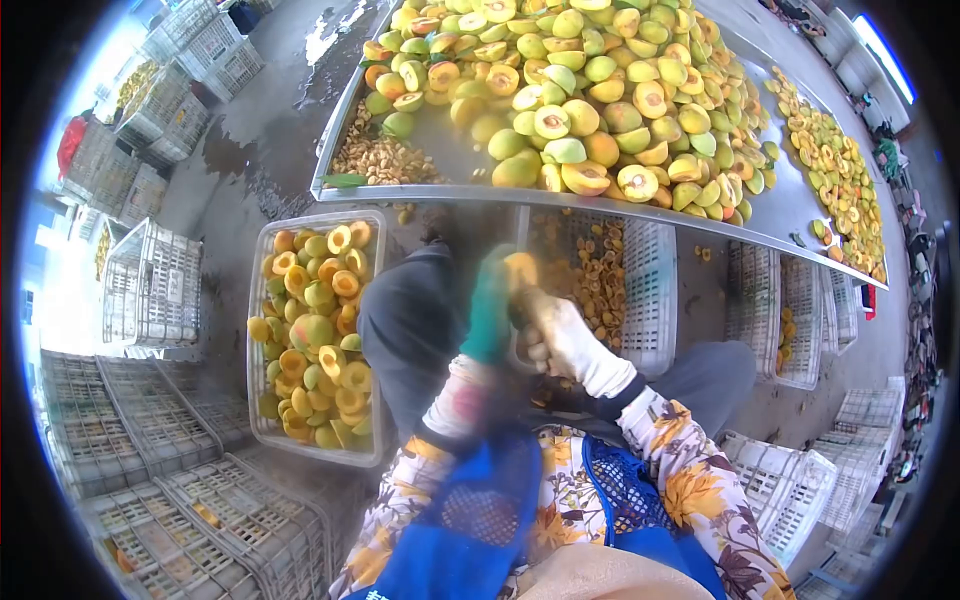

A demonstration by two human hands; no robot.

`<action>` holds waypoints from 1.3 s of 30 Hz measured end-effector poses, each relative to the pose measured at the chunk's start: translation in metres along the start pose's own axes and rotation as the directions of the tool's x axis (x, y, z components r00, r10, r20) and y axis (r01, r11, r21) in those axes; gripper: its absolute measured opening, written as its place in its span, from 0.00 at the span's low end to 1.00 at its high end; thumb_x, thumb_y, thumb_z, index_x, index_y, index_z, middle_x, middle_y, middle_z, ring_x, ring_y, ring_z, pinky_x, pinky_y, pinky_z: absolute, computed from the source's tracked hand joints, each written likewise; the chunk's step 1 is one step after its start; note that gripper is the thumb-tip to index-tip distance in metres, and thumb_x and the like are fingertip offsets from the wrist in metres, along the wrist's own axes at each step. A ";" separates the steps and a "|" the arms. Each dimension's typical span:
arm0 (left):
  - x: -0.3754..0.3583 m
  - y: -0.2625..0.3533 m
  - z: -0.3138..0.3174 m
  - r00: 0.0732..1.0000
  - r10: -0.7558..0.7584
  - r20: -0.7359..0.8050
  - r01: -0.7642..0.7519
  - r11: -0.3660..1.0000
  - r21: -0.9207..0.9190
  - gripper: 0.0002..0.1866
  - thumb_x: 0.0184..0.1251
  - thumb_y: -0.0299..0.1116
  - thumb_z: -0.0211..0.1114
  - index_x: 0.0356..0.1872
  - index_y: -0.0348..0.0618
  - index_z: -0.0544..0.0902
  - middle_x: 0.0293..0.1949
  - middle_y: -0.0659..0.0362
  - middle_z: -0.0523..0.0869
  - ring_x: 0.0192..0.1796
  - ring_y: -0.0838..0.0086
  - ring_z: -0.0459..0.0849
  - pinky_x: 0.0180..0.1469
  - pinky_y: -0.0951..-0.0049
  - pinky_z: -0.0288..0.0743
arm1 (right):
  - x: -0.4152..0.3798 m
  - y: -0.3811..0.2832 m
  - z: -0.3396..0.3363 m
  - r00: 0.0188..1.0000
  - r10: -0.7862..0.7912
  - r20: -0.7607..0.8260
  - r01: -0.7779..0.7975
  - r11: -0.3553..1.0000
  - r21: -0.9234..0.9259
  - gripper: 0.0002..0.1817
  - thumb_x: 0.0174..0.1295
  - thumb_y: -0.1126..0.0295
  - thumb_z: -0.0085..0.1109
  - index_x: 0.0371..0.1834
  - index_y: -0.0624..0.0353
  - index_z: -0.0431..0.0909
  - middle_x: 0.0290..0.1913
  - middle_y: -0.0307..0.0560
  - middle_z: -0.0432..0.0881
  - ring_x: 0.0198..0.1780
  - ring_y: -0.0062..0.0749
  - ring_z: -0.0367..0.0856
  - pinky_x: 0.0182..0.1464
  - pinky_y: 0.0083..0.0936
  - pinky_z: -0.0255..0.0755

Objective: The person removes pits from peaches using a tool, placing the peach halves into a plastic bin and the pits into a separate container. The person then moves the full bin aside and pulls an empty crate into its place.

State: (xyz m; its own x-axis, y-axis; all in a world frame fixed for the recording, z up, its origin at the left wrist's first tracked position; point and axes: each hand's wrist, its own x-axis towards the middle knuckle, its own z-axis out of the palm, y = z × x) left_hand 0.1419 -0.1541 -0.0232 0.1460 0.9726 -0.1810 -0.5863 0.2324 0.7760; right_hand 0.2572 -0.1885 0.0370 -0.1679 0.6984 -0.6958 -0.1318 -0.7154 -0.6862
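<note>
Beige cloth [600,575], foremost, over blue vest [480,500]. Left hand [489,305], green-gloved: closed, apparently, on one blurred fruit half [521,269], above crate [652,290]. Right hand [568,335], white-gloved: curled close by — contents, tightness, cannot tell. Hazards: slick flesh could slip a loose pinch; crowded fingers could knock — or nick — each other.
</note>
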 end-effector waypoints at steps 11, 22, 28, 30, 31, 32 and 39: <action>-0.017 0.028 0.006 0.990 0.073 0.119 -0.104 0.956 0.275 0.31 0.47 0.33 0.75 0.55 0.38 0.75 0.50 0.56 0.78 0.52 0.71 0.77 0.56 0.72 0.72 | -0.024 0.004 -0.013 0.929 -0.340 -0.148 0.351 0.934 0.059 0.23 0.68 0.47 0.44 0.51 0.55 0.71 0.24 0.36 0.71 0.15 0.19 0.64 0.15 0.17 0.59; -0.035 0.034 0.014 0.875 0.270 0.402 -0.453 0.748 0.484 0.41 0.46 0.32 0.76 0.65 0.40 0.69 0.58 0.53 0.74 0.57 0.66 0.76 0.59 0.69 0.71 | -0.025 0.012 -0.009 0.952 -0.299 -0.065 0.294 0.834 0.466 0.28 0.67 0.43 0.45 0.55 0.56 0.72 0.40 0.41 0.78 0.34 0.25 0.78 0.30 0.20 0.74; -0.043 0.046 0.032 0.984 -0.014 0.177 0.032 0.995 -0.097 0.30 0.62 0.43 0.62 0.62 0.40 0.68 0.49 0.54 0.80 0.41 0.72 0.81 0.38 0.71 0.78 | -0.041 0.000 -0.004 0.963 -0.260 -0.068 0.267 0.954 0.134 0.28 0.68 0.38 0.38 0.44 0.53 0.71 0.16 0.33 0.64 0.14 0.19 0.63 0.14 0.14 0.53; -0.040 0.040 0.028 0.980 0.026 0.197 -0.016 0.999 -0.052 0.32 0.64 0.54 0.59 0.61 0.40 0.70 0.48 0.56 0.80 0.43 0.73 0.80 0.42 0.73 0.77 | -0.044 0.001 -0.008 0.951 -0.297 -0.089 0.299 0.954 0.010 0.27 0.68 0.41 0.40 0.44 0.55 0.70 0.17 0.34 0.66 0.14 0.19 0.64 0.14 0.14 0.54; -0.041 0.040 0.029 0.980 0.005 0.201 0.017 0.994 -0.108 0.33 0.64 0.56 0.58 0.60 0.40 0.71 0.48 0.56 0.80 0.44 0.73 0.80 0.44 0.74 0.76 | -0.045 -0.001 -0.009 0.946 -0.298 -0.129 0.297 0.955 -0.029 0.26 0.68 0.43 0.43 0.45 0.57 0.70 0.17 0.34 0.67 0.14 0.19 0.65 0.14 0.15 0.55; -0.042 0.040 0.032 0.978 -0.015 0.206 0.050 0.985 -0.164 0.33 0.64 0.59 0.58 0.59 0.41 0.72 0.48 0.57 0.80 0.45 0.73 0.80 0.46 0.74 0.76 | -0.047 -0.003 -0.009 0.939 -0.299 -0.168 0.291 0.954 -0.068 0.25 0.68 0.45 0.45 0.46 0.59 0.70 0.18 0.35 0.67 0.15 0.19 0.65 0.15 0.16 0.56; -0.033 0.018 0.018 0.927 -0.374 0.039 0.364 0.867 -0.339 0.34 0.69 0.64 0.45 0.54 0.41 0.76 0.44 0.57 0.84 0.45 0.71 0.83 0.49 0.69 0.77 | -0.028 0.012 -0.029 0.585 -0.805 -0.100 0.614 0.520 -0.594 0.19 0.66 0.61 0.55 0.51 0.65 0.72 0.25 0.52 0.79 0.20 0.37 0.78 0.23 0.28 0.70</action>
State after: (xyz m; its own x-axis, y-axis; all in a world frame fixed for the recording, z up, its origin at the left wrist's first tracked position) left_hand 0.1403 -0.1821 0.0075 0.3858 0.8139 -0.4344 -0.7256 0.5585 0.4020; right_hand 0.2883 -0.2158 0.0428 0.1061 0.9865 0.1244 0.4088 0.0708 -0.9099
